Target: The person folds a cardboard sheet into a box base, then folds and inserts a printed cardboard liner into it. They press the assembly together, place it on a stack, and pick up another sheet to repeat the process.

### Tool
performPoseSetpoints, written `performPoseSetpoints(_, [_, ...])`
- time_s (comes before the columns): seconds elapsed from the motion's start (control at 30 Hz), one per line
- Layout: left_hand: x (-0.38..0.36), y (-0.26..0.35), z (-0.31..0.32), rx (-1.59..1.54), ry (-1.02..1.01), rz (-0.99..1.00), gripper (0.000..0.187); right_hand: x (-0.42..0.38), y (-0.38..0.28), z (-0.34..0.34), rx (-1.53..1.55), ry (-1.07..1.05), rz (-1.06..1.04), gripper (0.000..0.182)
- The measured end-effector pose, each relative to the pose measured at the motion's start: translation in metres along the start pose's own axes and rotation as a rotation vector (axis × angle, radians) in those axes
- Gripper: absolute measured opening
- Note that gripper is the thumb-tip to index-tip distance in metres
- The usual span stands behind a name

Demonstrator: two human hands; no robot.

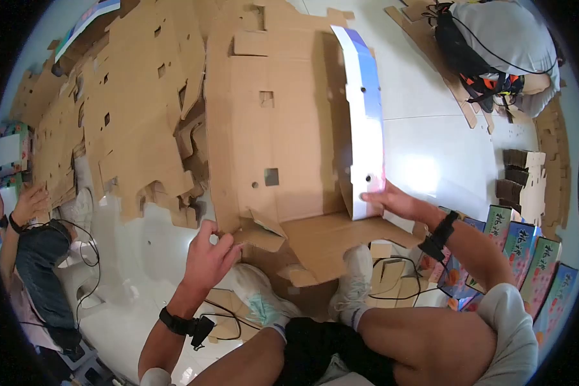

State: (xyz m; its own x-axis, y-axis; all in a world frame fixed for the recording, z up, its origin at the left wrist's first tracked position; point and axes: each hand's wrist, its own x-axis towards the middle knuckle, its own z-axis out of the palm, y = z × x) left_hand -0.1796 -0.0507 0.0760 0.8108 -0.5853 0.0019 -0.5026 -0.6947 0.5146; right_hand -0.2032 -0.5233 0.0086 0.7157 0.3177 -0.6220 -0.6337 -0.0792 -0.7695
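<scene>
A large, partly folded cardboard box (296,128) stretches out in front of me, its plain brown inside facing up. Its right side wall (367,116) stands up, with a blue, white and pink printed strip along it. My right hand (395,201) is closed on the near end of that wall, thumb on the printed side. At the near left corner, my left hand (209,256) has its fingers curled at the edge beside a small bent flap (262,233). The near end flap (341,248) slopes down toward my shoes.
Flat cardboard sheets (135,96) are stacked on the left. Several printed boxes (518,251) stand at the lower right, near cables (399,296) on the floor. One person (502,45) crouches at the upper right; another person's hand (31,204) shows at the far left.
</scene>
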Motion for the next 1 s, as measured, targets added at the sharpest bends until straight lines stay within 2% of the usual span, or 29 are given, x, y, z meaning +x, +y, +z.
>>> performPoseSetpoints(0.03, [-0.004,0.000,0.003,-0.057,0.037,0.011,0.027,-0.013,-0.002,0.004,0.131,0.001,0.043,0.084])
performPoseSetpoints(0.1, [-0.011,0.001,0.006,-0.169,0.106,0.042,0.027,-0.024,0.007,-0.002,0.183,0.036,0.131,0.081])
performPoseSetpoints(0.2, [-0.010,0.023,-0.001,-0.193,0.208,0.087,0.027,-0.035,0.010,-0.014,0.240,-0.040,0.211,0.080])
performPoseSetpoints(0.3, [0.003,0.052,-0.025,-0.178,0.222,0.314,0.031,-0.053,-0.001,-0.004,0.321,-0.004,0.217,0.078])
performPoseSetpoints(0.37, [0.021,0.065,-0.054,-0.225,0.059,0.513,0.029,-0.065,0.004,0.003,0.270,0.048,0.200,0.076])
performPoseSetpoints(0.43, [0.037,0.101,-0.062,-0.190,0.087,0.613,0.033,-0.071,0.021,0.010,0.354,0.038,0.128,0.076])
performPoseSetpoints(0.53, [0.040,0.114,-0.050,-0.036,0.176,0.819,0.028,-0.070,0.014,0.015,0.277,0.053,0.093,0.078])
performPoseSetpoints(0.63, [0.044,0.110,-0.058,0.092,0.140,0.750,0.025,-0.054,-0.009,0.019,0.124,0.132,0.100,0.079])
performPoseSetpoints(0.77, [0.039,0.097,-0.057,0.152,0.136,0.660,0.030,-0.019,-0.085,0.041,-0.061,0.034,-0.027,0.101])
performPoseSetpoints(0.8, [0.037,0.095,-0.054,0.167,0.025,0.575,0.031,-0.001,-0.082,0.040,-0.059,-0.018,-0.089,0.105])
performPoseSetpoints(0.83, [0.038,0.091,-0.049,0.260,0.007,0.584,0.032,0.017,-0.073,0.038,-0.057,-0.070,-0.150,0.109])
performPoseSetpoints(0.87, [0.041,0.084,-0.041,0.351,-0.007,0.591,0.034,0.031,-0.067,0.033,-0.202,-0.068,-0.167,0.113])
performPoseSetpoints(0.9, [0.040,0.077,-0.031,0.441,-0.019,0.594,0.036,0.040,-0.058,0.034,-0.219,-0.075,-0.138,0.115])
performPoseSetpoints(0.93, [0.038,0.070,-0.023,0.504,-0.152,0.562,0.038,0.051,-0.050,0.035,-0.237,-0.086,-0.110,0.116])
performPoseSetpoints(1.0, [0.040,0.058,-0.004,0.465,-0.223,0.502,0.036,0.067,-0.036,0.039,-0.362,-0.059,-0.055,0.119])
